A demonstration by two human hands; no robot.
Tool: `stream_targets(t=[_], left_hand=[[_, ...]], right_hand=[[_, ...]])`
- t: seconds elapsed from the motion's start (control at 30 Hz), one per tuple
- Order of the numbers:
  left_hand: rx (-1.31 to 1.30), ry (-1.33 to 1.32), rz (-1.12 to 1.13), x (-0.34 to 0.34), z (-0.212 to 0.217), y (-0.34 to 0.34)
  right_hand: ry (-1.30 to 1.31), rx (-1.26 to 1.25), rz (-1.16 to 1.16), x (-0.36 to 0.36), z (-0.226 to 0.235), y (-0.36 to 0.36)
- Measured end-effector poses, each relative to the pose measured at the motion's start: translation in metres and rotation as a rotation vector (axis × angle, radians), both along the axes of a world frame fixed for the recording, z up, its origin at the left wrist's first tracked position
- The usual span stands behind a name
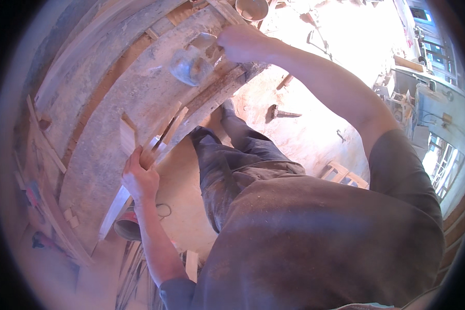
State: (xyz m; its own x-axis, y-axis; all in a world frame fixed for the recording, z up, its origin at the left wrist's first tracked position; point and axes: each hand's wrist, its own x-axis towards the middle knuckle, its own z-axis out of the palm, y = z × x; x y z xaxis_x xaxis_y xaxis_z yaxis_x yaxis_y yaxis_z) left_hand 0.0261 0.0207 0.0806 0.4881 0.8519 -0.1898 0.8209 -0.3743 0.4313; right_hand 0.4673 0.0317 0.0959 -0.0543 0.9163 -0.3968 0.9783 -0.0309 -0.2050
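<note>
My left hand is closed around a narrow wooden piece above the front edge of the workbench. Pale wooden strips stick out on either side of the fingers; whether they are joined cannot be made out. Farther off, my right hand is closed at the side of a clear plastic container on the bench. Its fingertips are hidden, so what they grip does not show.
A round bowl or tin stands beyond my right hand. A hammer lies on the floor to the right of my legs. A bucket and bundled thin sticks are below my left forearm. Wooden planks lie at the left.
</note>
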Motion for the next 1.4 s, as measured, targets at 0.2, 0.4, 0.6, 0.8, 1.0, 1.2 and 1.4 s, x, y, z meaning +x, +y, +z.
stream_targets(t=[0.2, 0.4, 0.6, 0.8, 1.0, 1.2, 1.4], left_hand=[[-0.032, -0.027, 0.015, -0.001, -0.004, -0.003], [-0.094, 0.04, 0.004, -0.006, -0.001, -0.001], [-0.108, 0.094, 0.008, -0.005, 0.001, -0.003], [-0.123, 0.05, 0.023, -0.006, 0.004, -0.005], [-0.084, 0.063, -0.006, -0.006, -0.002, -0.01], [-0.072, 0.046, 0.011, -0.005, -0.005, -0.011], [-0.078, 0.046, 0.03, -0.005, -0.006, -0.01]], right_hand=[[0.52, -0.279, -0.625, 0.045, 0.001, -0.039], [0.946, -0.301, -0.923, 0.023, 0.002, -0.111], [0.711, 0.101, -0.399, -0.091, -0.007, -0.108], [0.483, 0.085, -0.057, -0.13, 0.004, -0.078], [0.224, 0.25, 0.157, -0.115, 0.005, -0.08], [0.458, 0.389, 0.163, -0.153, 0.014, -0.088], [0.508, 0.347, 0.093, -0.14, 0.003, -0.095]])
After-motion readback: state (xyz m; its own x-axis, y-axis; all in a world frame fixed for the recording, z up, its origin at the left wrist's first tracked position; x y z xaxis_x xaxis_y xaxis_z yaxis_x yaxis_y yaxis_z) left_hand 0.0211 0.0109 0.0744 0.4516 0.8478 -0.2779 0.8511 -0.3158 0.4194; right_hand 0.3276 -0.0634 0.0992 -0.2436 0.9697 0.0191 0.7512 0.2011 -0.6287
